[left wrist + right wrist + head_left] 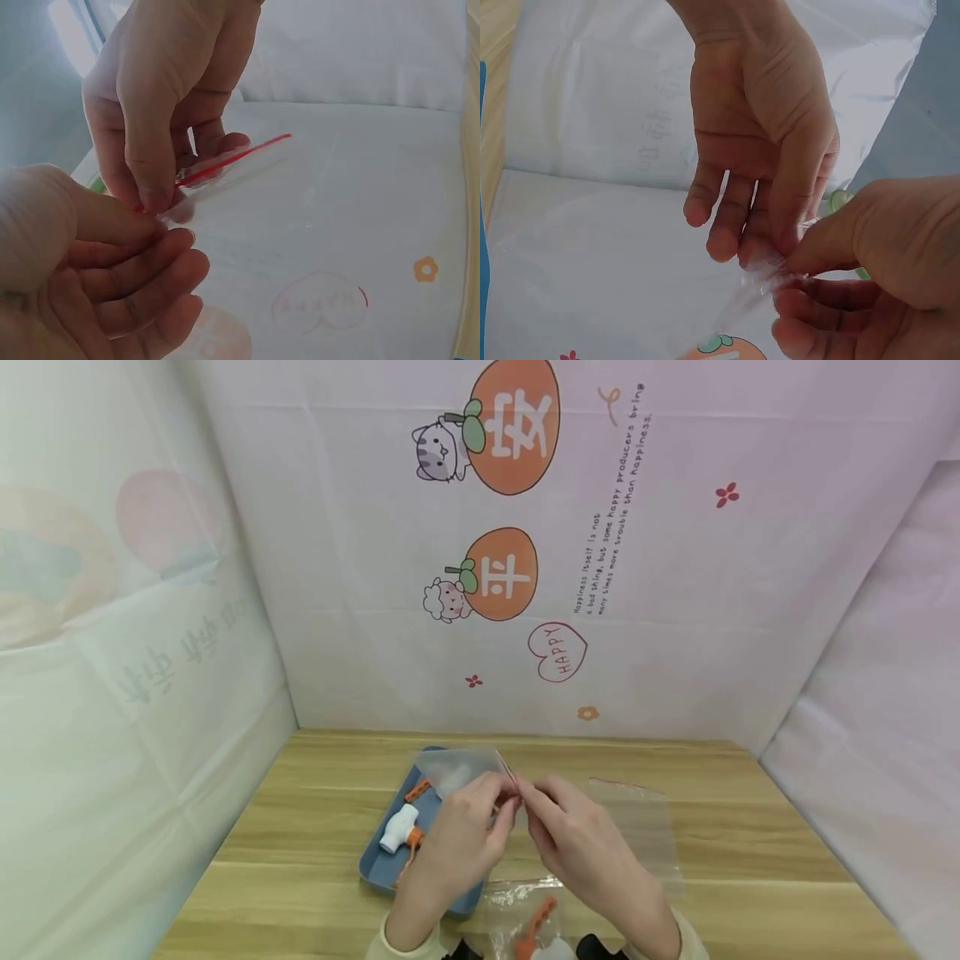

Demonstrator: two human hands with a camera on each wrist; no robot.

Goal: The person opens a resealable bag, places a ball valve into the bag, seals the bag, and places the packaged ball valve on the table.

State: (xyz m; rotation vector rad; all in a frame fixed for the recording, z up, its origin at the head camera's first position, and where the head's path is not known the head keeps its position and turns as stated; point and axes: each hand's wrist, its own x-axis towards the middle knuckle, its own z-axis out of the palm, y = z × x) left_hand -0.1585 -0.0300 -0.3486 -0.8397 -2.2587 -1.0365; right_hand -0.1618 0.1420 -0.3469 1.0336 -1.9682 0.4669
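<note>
Both hands meet above the tray and pinch a clear zip bag (pixel 457 766) by its red-lined mouth. My left hand (pixel 459 828) holds one side between thumb and fingertips. Opposite it, my right hand (pixel 588 842) pinches the edge, its fingertips touching or nearly touching those of the left. In the left wrist view the red zip strip (pixel 236 159) slants out past the right hand's fingers. Only a crumpled bit of clear film (pixel 761 279) shows between the hands in the right wrist view. Whether the bag holds anything is unclear.
A blue tray (pixel 372 875) holds a white hammer-like head (pixel 400 828) with an orange handle, and an orange piece (pixel 417 790). At the front, another clear bag (pixel 504 902) contains orange and white parts. A flat clear bag (pixel 641 831) lies right. Printed cloth surrounds the wooden table.
</note>
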